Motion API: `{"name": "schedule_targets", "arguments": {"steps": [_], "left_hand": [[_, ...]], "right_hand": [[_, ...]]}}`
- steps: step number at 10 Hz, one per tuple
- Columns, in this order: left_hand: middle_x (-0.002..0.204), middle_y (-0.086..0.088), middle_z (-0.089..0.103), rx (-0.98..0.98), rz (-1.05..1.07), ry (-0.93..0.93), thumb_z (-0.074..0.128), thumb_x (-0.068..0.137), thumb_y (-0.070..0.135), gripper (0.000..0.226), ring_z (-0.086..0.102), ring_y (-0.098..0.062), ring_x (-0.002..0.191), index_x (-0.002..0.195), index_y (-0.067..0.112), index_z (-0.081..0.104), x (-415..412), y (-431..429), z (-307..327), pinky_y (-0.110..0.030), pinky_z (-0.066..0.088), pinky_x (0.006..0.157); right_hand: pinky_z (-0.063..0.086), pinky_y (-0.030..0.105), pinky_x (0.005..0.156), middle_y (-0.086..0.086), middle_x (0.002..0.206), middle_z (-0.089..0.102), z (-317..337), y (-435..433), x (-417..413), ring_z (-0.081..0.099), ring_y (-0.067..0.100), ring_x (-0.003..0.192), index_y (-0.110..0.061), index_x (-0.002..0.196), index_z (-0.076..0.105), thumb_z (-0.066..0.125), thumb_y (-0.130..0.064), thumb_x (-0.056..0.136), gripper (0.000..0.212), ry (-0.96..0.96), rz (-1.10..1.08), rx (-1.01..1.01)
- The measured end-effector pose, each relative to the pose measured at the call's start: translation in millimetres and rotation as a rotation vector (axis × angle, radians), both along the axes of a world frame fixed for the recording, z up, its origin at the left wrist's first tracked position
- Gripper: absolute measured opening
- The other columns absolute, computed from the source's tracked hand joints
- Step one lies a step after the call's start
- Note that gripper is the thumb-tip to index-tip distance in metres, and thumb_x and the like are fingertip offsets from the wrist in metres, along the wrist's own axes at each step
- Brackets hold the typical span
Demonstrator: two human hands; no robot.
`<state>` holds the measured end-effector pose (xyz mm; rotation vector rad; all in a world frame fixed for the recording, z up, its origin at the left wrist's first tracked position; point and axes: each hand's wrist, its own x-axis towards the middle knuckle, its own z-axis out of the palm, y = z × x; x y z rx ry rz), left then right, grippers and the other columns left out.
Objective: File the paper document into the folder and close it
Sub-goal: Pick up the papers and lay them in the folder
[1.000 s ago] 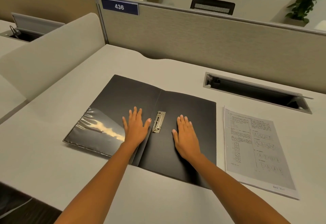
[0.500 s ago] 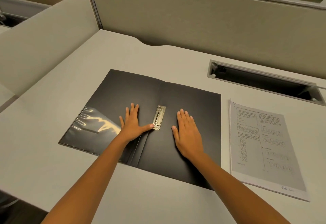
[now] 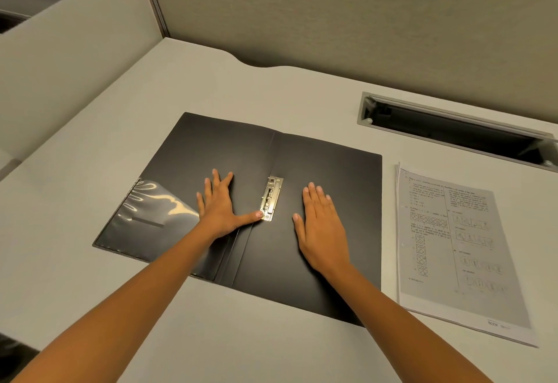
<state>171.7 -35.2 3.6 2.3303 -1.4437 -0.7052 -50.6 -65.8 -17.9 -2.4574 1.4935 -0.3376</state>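
Black plastic folder (image 3: 332, 201) lies spread open on the pale grey bench (image 3: 90, 262), both hands flat and empty on it. Since a moment ago the left hand (image 3: 219, 209) has slid its thumb onto the silver metal clip (image 3: 271, 198); the right hand (image 3: 324, 231) stays put. Printed white paper document (image 3: 453, 249) rests just right of the folder.

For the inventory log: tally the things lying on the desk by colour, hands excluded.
Black: 1, the open folder
Silver: 1, the metal clip in the folder
White: 1, the printed paper document, a thin stack
Total: 3
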Motion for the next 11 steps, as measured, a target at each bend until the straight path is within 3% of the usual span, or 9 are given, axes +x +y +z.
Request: {"name": "schedule_targets", "arguments": {"steps": [5,7,11], "left_hand": [[0.157,-0.007,-0.018,0.046,-0.019,-0.113,0.059,0.051,0.08,0.125,-0.019,-0.03,0.143,0.148,0.027,-0.001,-3.8,-3.2,-4.9,-0.051,-0.008,0.114],[0.157,-0.007,-0.017,0.042,-0.02,-0.02,0.059,0.051,0.078,0.123,-0.018,-0.03,0.144,0.148,0.027,0.003,-1.5,-2.0,2.9,-0.052,-0.008,0.114],[0.156,-0.004,-0.022,0.104,0.048,0.178,0.056,0.071,0.068,0.102,-0.024,-0.029,0.142,0.149,0.029,0.003,-6.1,-4.7,23.3,-0.052,-0.013,0.113]], "right_hand": [[0.0,0.031,0.12,0.0,0.16,0.003,0.7,1.7,0.9,-0.003,0.012,0.147,-0.017,0.15,0.002,0.016,-0.05,0.097,0.065,-0.018,-0.022,0.021],[-0.003,0.028,0.118,0.0,0.16,0.004,-0.2,1.7,0.2,-0.003,0.011,0.146,-0.018,0.15,0.003,0.015,-0.051,0.096,0.065,-0.008,-0.024,0.004],[-0.001,0.029,0.118,0.001,0.16,0.007,0.7,0.7,-0.6,0.001,0.012,0.147,-0.017,0.15,0.006,0.019,-0.051,0.096,0.066,-0.012,-0.013,-0.005]]}}
